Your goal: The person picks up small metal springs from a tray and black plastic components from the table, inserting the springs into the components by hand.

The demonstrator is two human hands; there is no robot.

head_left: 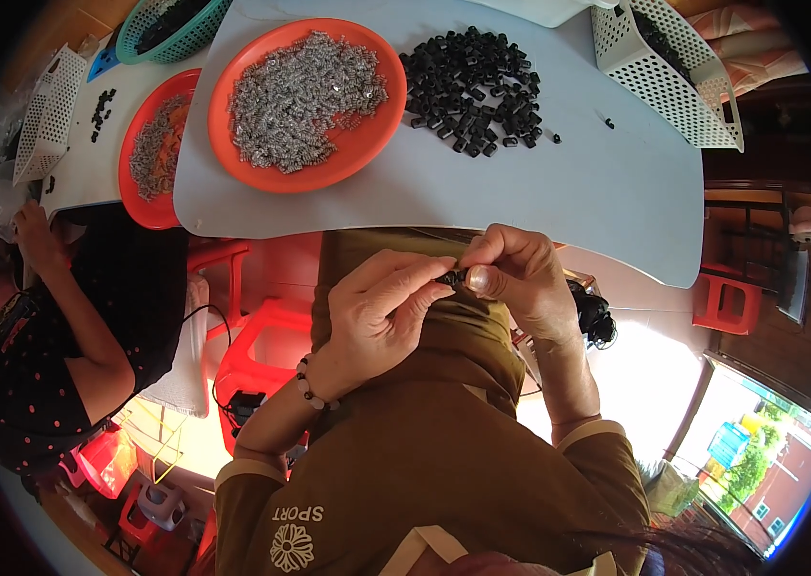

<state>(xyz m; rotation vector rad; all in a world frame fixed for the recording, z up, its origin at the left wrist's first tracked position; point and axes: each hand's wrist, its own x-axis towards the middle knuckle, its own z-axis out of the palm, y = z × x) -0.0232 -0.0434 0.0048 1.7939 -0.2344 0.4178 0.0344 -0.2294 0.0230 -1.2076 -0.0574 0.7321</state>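
Observation:
Just off the near table edge, above my lap, my left hand and my right hand meet fingertip to fingertip. Pinched between them is a small black part, mostly covered by the fingers. Both hands are closed on it, thumbs against forefingers. Beyond them on the table lies a loose pile of small black plastic parts. Left of the pile, an orange-red plate holds a heap of small silvery metal pieces that look like springs.
A white perforated basket stands at the table's right end. A second red plate and a green basket are at the far left. A co-worker sits at my left, near a red stool.

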